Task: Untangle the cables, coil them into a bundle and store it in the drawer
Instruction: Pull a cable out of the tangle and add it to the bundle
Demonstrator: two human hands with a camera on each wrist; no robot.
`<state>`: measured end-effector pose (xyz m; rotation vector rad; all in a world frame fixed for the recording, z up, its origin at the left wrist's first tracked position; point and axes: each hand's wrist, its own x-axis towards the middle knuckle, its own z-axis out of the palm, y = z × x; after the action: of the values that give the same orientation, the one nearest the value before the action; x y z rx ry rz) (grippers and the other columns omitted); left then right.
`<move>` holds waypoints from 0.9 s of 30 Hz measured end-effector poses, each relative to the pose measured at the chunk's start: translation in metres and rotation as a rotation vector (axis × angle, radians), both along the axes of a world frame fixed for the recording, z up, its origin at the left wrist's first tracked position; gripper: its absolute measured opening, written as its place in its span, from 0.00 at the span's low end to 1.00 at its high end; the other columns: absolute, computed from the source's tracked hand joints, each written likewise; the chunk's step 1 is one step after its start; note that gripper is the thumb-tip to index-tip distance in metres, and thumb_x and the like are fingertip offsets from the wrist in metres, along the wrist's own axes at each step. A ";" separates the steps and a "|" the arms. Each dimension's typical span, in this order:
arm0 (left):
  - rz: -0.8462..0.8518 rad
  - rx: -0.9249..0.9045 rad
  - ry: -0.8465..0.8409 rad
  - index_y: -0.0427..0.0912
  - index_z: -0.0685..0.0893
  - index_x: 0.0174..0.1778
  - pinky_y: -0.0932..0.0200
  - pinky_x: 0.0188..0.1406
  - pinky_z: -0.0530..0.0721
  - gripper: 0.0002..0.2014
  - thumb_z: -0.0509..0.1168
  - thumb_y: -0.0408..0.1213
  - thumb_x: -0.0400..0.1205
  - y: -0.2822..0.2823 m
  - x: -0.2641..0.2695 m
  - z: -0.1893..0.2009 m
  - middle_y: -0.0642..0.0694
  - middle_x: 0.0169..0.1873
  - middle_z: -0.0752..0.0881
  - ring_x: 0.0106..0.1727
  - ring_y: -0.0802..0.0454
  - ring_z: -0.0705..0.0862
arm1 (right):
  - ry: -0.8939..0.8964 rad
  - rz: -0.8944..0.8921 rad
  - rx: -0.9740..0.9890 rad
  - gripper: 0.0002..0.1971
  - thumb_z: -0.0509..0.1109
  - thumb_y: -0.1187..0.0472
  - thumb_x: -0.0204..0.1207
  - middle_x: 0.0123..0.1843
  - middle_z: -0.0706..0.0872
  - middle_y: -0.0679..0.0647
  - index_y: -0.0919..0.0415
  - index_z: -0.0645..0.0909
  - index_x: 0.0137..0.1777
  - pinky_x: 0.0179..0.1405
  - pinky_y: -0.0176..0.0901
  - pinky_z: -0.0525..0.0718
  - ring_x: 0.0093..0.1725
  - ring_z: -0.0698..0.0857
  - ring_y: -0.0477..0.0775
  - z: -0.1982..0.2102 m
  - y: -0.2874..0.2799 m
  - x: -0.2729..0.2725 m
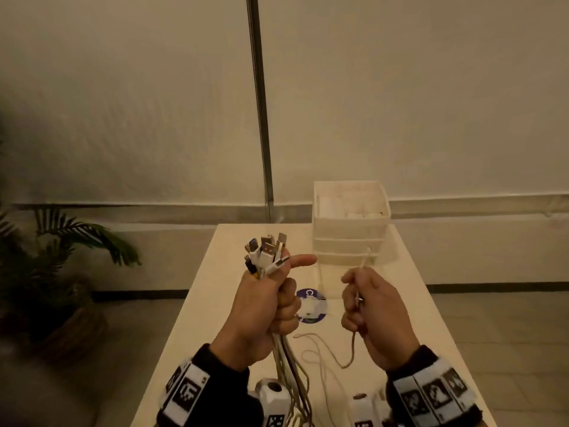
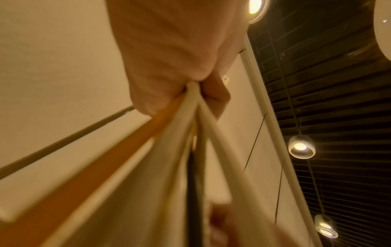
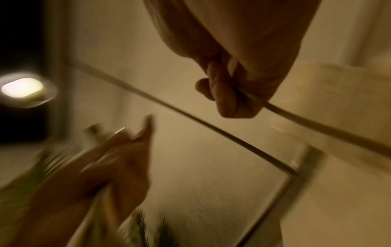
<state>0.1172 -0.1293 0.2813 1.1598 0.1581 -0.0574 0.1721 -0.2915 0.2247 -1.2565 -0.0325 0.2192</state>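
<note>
The left hand [image 1: 261,306] is clenched around the cables [image 1: 284,362], with its index finger held out straight toward the right. The plugs [image 1: 266,252] stand together above the fist, and the cable lengths hang below it, running down toward the near edge of the worktop [image 1: 400,309]. In the left wrist view the grip closes on white, orange and dark strands that fan out beneath it.

The right hand [image 1: 366,306] grasps a single cable [image 1: 326,349]. One end rises above its fingers in front of the drawer unit [image 1: 351,229]. The rest drops below the hand and lies in loose curves on the worktop between the two hands.

Step in hand, as a judgement: untangling and gathering. Most cable ends are already aligned in the left grip; one cable is still held apart from the set. No coil has been formed.

Next move calls for:
- bringing the free end up beside the plugs and passing it into the left grip without loosening that grip;
- running the right hand down the hanging lengths to clear crossings before coiling.

The drawer unit stands at the far right of the worktop. Its drawers appear closed, so one hand will have to be freed to open one.
</note>
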 end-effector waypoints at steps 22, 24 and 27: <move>0.155 -0.338 -0.329 0.47 0.68 0.31 0.68 0.14 0.71 0.20 0.56 0.56 0.83 0.065 0.026 0.031 0.52 0.23 0.67 0.19 0.60 0.65 | -0.122 0.630 -0.392 0.20 0.68 0.42 0.75 0.23 0.65 0.54 0.58 0.78 0.34 0.25 0.38 0.66 0.24 0.64 0.49 0.007 -0.053 -0.041; 0.121 -0.265 -0.348 0.48 0.65 0.31 0.69 0.10 0.55 0.20 0.55 0.56 0.84 0.085 0.021 0.038 0.54 0.21 0.60 0.19 0.60 0.53 | -0.026 0.595 -0.389 0.23 0.74 0.38 0.68 0.24 0.62 0.55 0.60 0.77 0.32 0.24 0.39 0.65 0.24 0.62 0.50 0.010 -0.077 -0.035; -0.006 0.046 -0.307 0.49 0.70 0.28 0.70 0.14 0.54 0.19 0.64 0.50 0.83 0.081 0.014 0.038 0.53 0.21 0.61 0.17 0.60 0.55 | 0.023 0.451 -0.454 0.26 0.77 0.38 0.60 0.25 0.60 0.55 0.61 0.74 0.29 0.22 0.39 0.59 0.24 0.57 0.51 0.023 -0.093 -0.022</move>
<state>0.1311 -0.0482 0.3190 1.2005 -0.1163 0.1192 0.1499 -0.3841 0.2478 -1.6890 -0.2596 0.6587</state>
